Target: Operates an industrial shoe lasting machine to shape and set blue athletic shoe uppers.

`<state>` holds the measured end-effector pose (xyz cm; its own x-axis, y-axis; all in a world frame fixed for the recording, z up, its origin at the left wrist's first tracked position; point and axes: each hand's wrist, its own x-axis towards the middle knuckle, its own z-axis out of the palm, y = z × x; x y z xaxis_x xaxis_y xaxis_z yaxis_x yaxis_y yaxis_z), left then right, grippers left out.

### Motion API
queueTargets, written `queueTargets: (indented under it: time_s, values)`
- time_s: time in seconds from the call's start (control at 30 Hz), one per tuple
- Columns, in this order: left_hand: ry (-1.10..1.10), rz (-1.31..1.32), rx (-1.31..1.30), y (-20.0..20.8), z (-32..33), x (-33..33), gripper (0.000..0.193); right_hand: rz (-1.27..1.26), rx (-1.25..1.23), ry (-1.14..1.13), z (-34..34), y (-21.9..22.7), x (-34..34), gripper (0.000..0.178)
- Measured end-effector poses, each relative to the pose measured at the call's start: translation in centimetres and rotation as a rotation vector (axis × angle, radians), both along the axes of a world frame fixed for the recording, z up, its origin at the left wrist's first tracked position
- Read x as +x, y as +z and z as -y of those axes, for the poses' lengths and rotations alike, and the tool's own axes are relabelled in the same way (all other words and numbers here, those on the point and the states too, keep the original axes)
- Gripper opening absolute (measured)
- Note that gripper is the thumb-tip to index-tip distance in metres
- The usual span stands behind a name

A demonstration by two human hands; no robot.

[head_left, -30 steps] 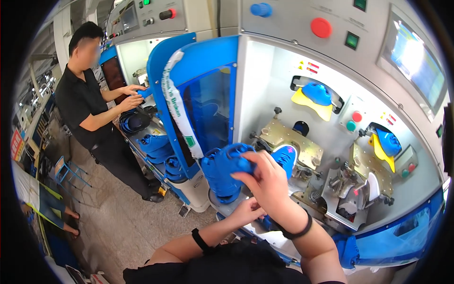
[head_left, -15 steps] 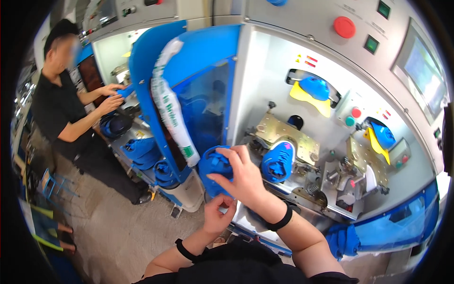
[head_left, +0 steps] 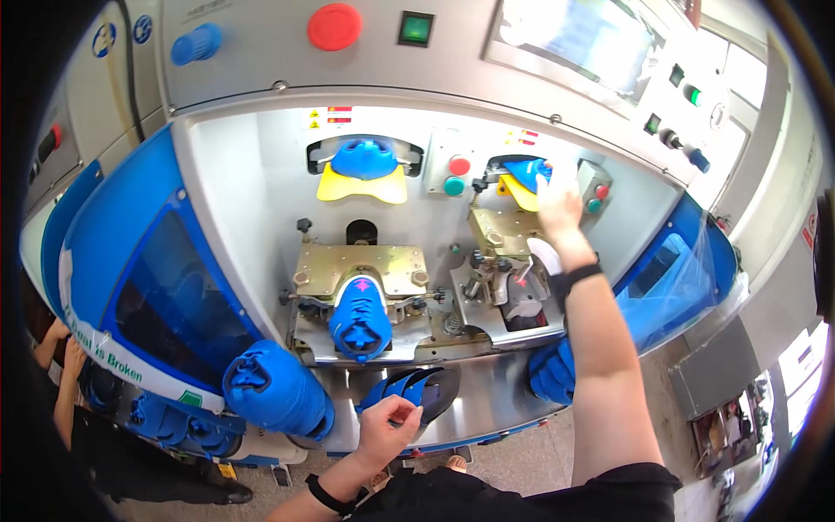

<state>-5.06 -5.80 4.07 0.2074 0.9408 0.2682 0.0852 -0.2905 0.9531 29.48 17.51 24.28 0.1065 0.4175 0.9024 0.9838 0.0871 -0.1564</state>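
Note:
My right hand (head_left: 561, 207) reaches into the machine. Its fingertips are at the edge of a blue shoe piece (head_left: 524, 171) on the right yellow form (head_left: 520, 193); bright light washes out the fingers, so their grip is unclear. My left hand (head_left: 387, 428) is closed in a pinch in front of the metal ledge, beside dark and blue curved pieces (head_left: 416, 391); anything between its fingertips is too small to name. A blue shoe upper (head_left: 360, 320) with a pink mark sits on the left clamp station. Above it another blue shoe piece (head_left: 365, 160) covers the left yellow form (head_left: 362, 186).
Stacked blue shoe uppers (head_left: 283, 391) stand at the ledge's left end, more blue uppers (head_left: 553, 372) at its right. Metal clamps (head_left: 513, 291) jut out at the right station. A blue side door (head_left: 165, 278) borders the left. A co-worker's hands (head_left: 65, 352) show at far left.
The view has swung right. My right hand has left the blue upper at the left and moved to the right yellow form. My left hand stays low, still pinched.

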Motion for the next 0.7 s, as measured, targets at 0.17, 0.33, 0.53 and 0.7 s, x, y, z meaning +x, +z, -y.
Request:
queueTargets:
  time_s: [0.17,0.33,0.53,0.7]
  values:
    - [-0.175,0.038,-0.018,0.7,-1.1,4.5,0.013,-0.035,-0.456,0.078,-2.8,1.5,10.9,0.032]
    - [-0.306,0.158,-0.235,-0.8,-2.4,8.4,0.013,-0.328,-0.401,0.459,-0.5,-1.2,8.0,0.027]
    - [-0.45,0.312,-0.478,-1.4,-4.1,14.6,0.019,-0.125,-0.112,0.312,15.1,-11.9,3.3,0.023]
    - [-0.463,0.569,-0.813,-0.5,-5.3,21.5,0.035,-0.264,-0.27,0.337,23.2,-19.4,2.9,0.026]
